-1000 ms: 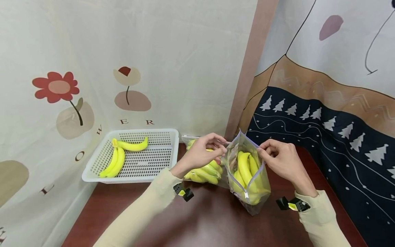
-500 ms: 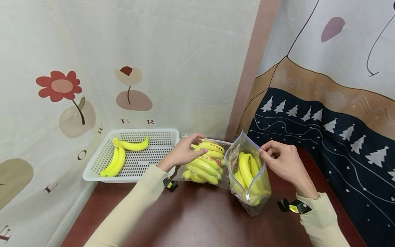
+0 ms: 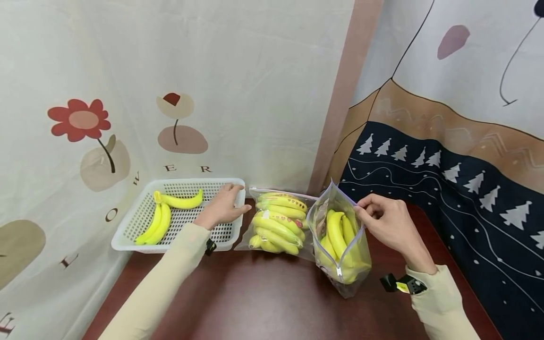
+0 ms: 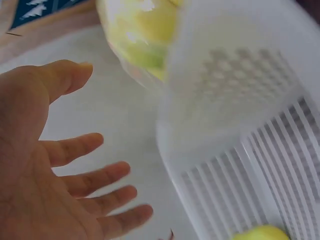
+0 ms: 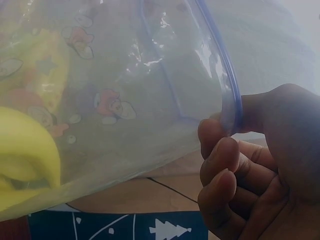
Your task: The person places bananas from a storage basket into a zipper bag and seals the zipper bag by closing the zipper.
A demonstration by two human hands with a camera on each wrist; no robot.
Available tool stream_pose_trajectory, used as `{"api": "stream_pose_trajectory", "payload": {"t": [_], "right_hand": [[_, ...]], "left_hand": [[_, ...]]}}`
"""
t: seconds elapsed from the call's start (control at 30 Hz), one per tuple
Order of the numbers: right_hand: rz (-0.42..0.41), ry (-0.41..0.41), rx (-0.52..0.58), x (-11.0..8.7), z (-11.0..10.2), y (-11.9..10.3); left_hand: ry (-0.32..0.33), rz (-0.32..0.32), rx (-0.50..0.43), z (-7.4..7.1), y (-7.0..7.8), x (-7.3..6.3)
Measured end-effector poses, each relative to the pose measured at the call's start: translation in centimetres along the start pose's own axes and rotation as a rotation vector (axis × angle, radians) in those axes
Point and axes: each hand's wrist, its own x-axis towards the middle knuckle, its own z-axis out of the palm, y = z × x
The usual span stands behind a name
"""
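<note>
My right hand [image 3: 384, 218] pinches the purple-edged rim of a clear zip bag [image 3: 361, 271] that stands with its mouth apart. Bananas [image 3: 336, 231] lie inside that bag, and its white slider sits at the front of the rim. In the right wrist view, thumb and fingers grip the bag's edge [image 5: 231, 95]. My left hand [image 3: 224, 206] is over the right part of a white plastic basket [image 3: 123, 242], its fingers spread and holding nothing. At the basket's left side lie a pair of bananas [image 3: 157, 224] and a single banana [image 3: 184, 201].
Between basket and upright bag lies another clear zip bag [image 3: 312, 252], filled with several bananas [image 3: 278, 226]. Everything stands on a dark red-brown table [image 3: 255, 297]. A white printed curtain [image 3: 263, 94] hangs behind, and a dark tree-patterned cloth [image 3: 467, 217] borders the right side.
My left hand has let go of the upright bag's rim and moved left, past the filled bag, to the basket. The right hand keeps its grip in the same place.
</note>
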Motion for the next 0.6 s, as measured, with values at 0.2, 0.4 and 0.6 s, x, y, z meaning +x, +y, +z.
{"api": "stream_pose_trajectory", "payload": {"t": [0.2,0.4,0.6], "right_hand": [[0.003,-0.003,-0.001,0.0,0.0,0.1],[0.015,-0.010,0.001,-0.1,-0.1,0.1],[0.009,-0.006,0.000,-0.2,-0.2,0.1]], "left_hand": [[-0.041,-0.179,0.111,-0.2,-3.5,-0.1],[-0.111,-0.360,0.136,-0.5,-6.4,-0.6],[-0.114,-0.495,0.113,-1.0,-8.5,-0.8]]}}
